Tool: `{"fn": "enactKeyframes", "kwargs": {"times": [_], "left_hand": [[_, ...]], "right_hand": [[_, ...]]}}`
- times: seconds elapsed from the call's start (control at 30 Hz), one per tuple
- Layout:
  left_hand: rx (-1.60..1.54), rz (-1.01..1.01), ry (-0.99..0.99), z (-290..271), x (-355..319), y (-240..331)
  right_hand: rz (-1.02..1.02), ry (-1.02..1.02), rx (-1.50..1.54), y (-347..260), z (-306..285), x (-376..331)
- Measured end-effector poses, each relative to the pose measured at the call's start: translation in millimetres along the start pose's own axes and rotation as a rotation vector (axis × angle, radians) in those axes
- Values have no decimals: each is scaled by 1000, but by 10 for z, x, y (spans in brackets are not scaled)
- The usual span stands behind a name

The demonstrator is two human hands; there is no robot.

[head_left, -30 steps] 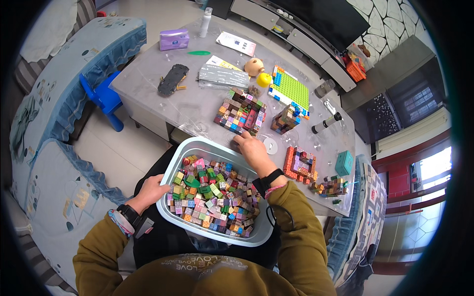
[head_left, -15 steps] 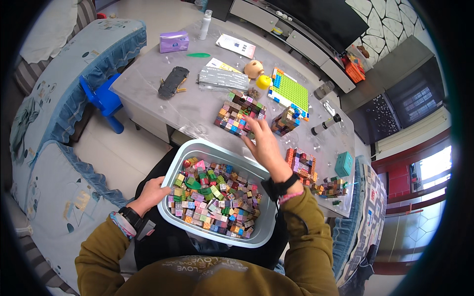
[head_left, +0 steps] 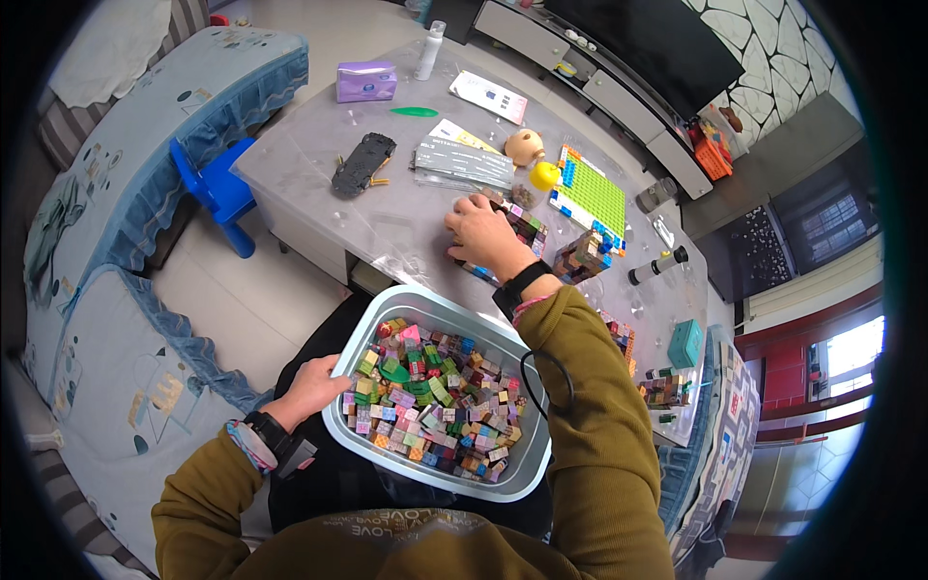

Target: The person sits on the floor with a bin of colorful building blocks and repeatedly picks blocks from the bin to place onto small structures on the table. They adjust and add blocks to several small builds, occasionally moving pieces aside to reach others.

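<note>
A pale blue plastic tub (head_left: 416,480), filled with many small coloured toy blocks (head_left: 440,411), rests on my lap. My left hand (head_left: 314,389) is closed on its left rim, thumb on top. Reaching over the tub to the table, my right hand (head_left: 486,235) has its fingers curled over the left side of a hollow, multicoloured block structure (head_left: 529,230). The hand hides much of that structure, and its fingertips are partly out of sight. A taller block tower (head_left: 584,255) stands just to the right of it.
On the grey table (head_left: 300,184) lie a black toy car (head_left: 363,164), silver packets (head_left: 464,162), a green baseplate (head_left: 592,193), a black-and-white cylinder (head_left: 659,265) and a teal box (head_left: 685,343). An orange block frame (head_left: 622,338) sits partly behind my right sleeve. A blue stool (head_left: 217,193) is at left.
My right hand has moved left across the block structure and curled over its left side. The left hand keeps its hold on the tub's rim. The whole view has shifted slightly.
</note>
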State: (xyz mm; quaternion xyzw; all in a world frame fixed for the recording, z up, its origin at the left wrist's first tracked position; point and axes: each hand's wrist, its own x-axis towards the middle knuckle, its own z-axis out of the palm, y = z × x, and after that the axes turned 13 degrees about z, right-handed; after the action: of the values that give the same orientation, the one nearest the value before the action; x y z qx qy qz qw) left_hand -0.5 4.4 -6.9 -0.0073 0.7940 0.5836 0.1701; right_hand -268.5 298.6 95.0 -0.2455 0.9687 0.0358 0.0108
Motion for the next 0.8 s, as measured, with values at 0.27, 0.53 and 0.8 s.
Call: {"fn": "enactKeyframes", "kwargs": {"times": [0.27, 0.53, 0.8], "left_hand": [[-29, -6, -7, 0, -20, 41], [-20, 0, -4, -1, -11, 45], [-8, 12, -12, 13, 14, -29]], "right_hand": [[-173, 39, 54, 201, 105, 69], [-288, 313, 354, -25, -14, -559], [-335, 22, 425, -336, -223, -1387]]}}
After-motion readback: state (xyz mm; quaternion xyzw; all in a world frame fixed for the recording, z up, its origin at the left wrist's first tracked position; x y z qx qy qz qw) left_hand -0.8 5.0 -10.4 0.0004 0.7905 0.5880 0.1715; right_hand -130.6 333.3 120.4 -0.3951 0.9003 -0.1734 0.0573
